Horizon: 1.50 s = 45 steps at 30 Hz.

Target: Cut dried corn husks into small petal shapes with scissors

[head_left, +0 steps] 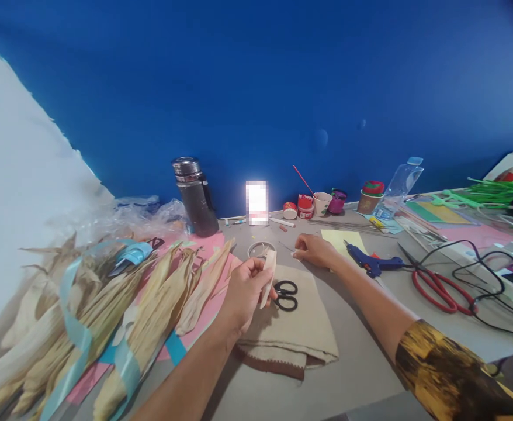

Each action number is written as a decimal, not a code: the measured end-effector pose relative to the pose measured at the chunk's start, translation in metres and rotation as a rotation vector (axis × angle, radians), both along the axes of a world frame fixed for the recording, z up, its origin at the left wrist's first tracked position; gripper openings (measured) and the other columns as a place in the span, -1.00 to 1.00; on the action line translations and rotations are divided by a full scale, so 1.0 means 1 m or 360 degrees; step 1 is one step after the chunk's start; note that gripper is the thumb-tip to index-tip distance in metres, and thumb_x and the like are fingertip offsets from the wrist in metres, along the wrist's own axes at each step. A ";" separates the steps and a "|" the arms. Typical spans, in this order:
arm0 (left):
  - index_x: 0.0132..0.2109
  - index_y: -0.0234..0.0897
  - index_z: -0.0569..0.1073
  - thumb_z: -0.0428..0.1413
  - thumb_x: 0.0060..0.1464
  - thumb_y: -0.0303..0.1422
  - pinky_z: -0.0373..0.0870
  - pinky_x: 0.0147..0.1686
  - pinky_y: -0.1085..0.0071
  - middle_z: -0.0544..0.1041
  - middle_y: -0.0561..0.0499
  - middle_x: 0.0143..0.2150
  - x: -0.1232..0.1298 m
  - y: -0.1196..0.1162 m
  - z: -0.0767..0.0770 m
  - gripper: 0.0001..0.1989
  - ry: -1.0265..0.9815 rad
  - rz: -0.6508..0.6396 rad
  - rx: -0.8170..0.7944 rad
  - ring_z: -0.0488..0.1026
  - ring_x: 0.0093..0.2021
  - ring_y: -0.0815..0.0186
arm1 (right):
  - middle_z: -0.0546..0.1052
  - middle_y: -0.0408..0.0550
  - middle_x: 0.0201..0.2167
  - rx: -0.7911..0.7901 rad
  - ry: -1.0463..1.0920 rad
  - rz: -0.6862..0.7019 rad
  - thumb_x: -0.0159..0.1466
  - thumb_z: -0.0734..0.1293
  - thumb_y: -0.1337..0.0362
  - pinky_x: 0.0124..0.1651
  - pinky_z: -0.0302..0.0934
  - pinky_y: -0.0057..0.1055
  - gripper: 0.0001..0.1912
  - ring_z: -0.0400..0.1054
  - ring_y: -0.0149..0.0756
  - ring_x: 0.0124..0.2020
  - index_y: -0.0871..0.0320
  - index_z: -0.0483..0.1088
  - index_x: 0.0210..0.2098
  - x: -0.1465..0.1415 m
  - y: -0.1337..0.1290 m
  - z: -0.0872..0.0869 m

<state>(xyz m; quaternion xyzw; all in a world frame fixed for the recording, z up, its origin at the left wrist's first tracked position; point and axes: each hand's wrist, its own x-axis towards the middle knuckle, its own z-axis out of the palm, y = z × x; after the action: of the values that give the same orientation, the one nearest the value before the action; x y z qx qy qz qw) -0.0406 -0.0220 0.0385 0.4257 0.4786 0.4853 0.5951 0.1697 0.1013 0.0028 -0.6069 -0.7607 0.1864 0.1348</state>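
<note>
My left hand [248, 289] is closed on a pale narrow strip [269, 278], which stands roughly upright between thumb and fingers. Just right of it, black-handled scissors [287, 296] lie on a folded beige cloth [313, 316]; their blades are hidden by my hand. Beyond the cloth, my right hand [312, 250] is pinched at the table, with a small whitish piece [297, 255] at its fingertips and a thin, wire-like line beside it. A roll of tape [256, 250] sits behind my left hand.
Dried husks [151, 316] and light-blue ribbon [75, 333] cover the left side. A dark flask [197, 202] and paint pots [305, 207] stand along the wall. At the right lie a blue glue gun [373, 262], red-handled scissors [443, 289], and black cables.
</note>
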 end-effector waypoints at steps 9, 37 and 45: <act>-0.42 -0.24 0.30 0.21 -0.09 -0.26 0.15 -0.70 0.58 0.37 0.14 -0.68 0.001 0.000 0.000 -0.76 0.0041 -0.0001 -0.0008 0.26 -0.70 0.46 | 0.55 -0.08 -0.40 0.0103 0.0096 -0.0028 0.14 0.39 0.25 -0.36 -0.01 -0.43 -0.90 0.33 -0.30 -0.37 0.14 0.45 -0.43 -0.001 -0.003 0.002; -0.47 -0.27 0.39 0.17 -0.01 -0.23 0.14 -0.60 0.51 0.35 0.12 -0.68 0.004 0.002 -0.008 -0.78 0.0393 0.0112 0.0164 0.23 -0.67 0.43 | 0.53 -0.14 -0.40 0.0421 0.0884 0.0251 0.21 0.34 0.28 -0.38 0.11 -0.45 -0.85 0.24 -0.43 -0.49 0.16 0.49 -0.23 -0.028 -0.070 0.048; -0.47 -0.29 0.42 0.19 0.02 -0.20 0.13 -0.54 0.52 0.37 0.11 -0.64 0.006 -0.003 0.001 -0.74 0.0314 0.0164 0.0234 0.25 -0.61 0.44 | 0.52 -0.11 -0.43 -0.0232 0.1235 0.0452 0.18 0.37 0.16 -0.38 0.13 -0.48 -0.73 0.32 -0.38 -0.42 0.23 0.53 -0.24 -0.029 -0.074 0.050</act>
<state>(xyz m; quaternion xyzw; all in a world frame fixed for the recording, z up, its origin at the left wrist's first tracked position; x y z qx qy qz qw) -0.0345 -0.0251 0.0399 0.4887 0.5193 0.5048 0.4864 0.1408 0.0277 0.0531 -0.3889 -0.7145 0.4712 0.3409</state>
